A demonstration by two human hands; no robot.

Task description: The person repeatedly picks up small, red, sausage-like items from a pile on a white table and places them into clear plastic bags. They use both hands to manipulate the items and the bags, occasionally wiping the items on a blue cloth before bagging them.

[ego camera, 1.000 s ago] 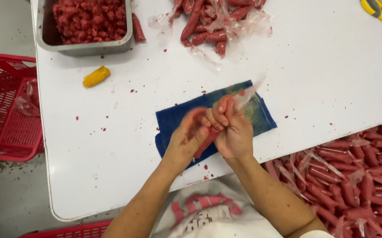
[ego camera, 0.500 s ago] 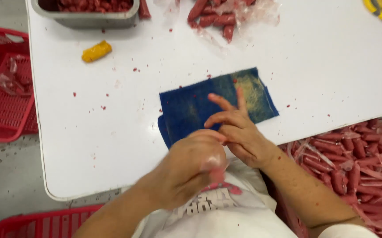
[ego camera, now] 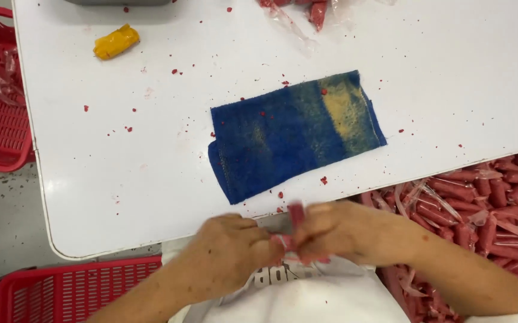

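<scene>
Both hands meet close to the body, knuckles up. Left hand (ego camera: 229, 248) curls in from the left, right hand (ego camera: 336, 230) pinches fingertips against it, forearms angled inward.

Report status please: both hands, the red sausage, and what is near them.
Left hand and right hand both pinch one red sausage, grip tight, at the table edge. Blue cloth lies just beyond. Pile of wrapped sausages at right.

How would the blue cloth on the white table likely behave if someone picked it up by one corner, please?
The blue cloth would probably hang limp: it lies flat, with its left edge folded under. It looks thin and light for its size. Red crumbs sit on it and would likely fall off. Its terry-like weave suggests it would drag rather than slide on the white table.
</scene>
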